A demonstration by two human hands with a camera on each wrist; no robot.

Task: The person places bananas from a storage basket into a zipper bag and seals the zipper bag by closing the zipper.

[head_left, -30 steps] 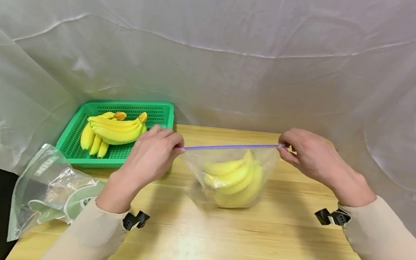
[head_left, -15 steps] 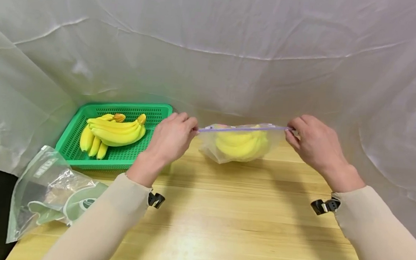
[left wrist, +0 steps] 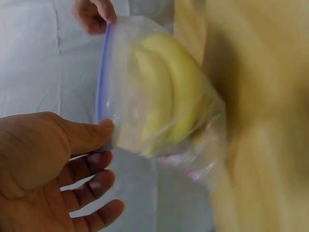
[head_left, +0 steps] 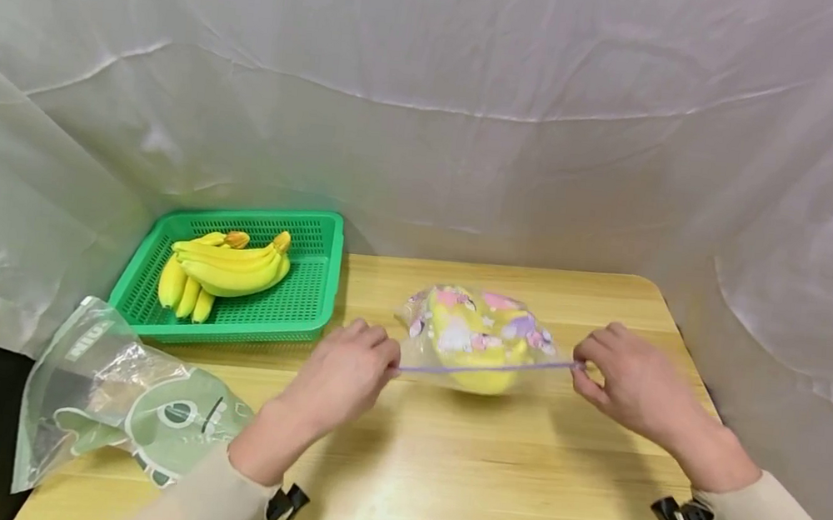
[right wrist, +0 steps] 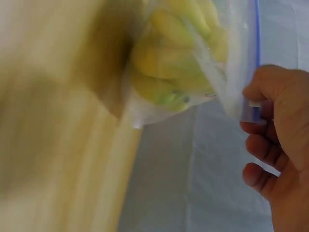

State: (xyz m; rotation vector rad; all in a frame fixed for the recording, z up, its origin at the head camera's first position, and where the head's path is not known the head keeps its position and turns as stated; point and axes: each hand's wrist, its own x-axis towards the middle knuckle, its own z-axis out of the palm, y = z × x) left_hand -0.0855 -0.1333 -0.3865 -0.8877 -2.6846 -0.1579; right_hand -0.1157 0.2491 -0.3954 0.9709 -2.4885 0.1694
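A clear zip bag (head_left: 479,346) with a purple zip strip and a pink and purple cartoon print hangs between my hands over the wooden table. Inside it is a bunch of yellow bananas (left wrist: 176,82). My left hand (head_left: 349,367) pinches one end of the strip between thumb and forefinger, its other fingers loosely bent in the left wrist view. At the opposite end, my right hand (head_left: 623,380) pinches the strip's corner the same way. Between them the strip is stretched nearly straight. Whether the bag's underside touches the table cannot be told.
A green plastic basket (head_left: 307,300) stands at the back left with bunches of bananas (head_left: 227,271) in it. In front of it lies a clear bag (head_left: 139,401) with a green cartoon figure, partly behind my left arm. A grey-white sheet (head_left: 427,152) hangs behind the wooden table (head_left: 484,493).
Both hands first swung the bag up and away, then brought the strip back down toward me. The bag has turned over, so its printed side now shows. Both hands keep their pinch.
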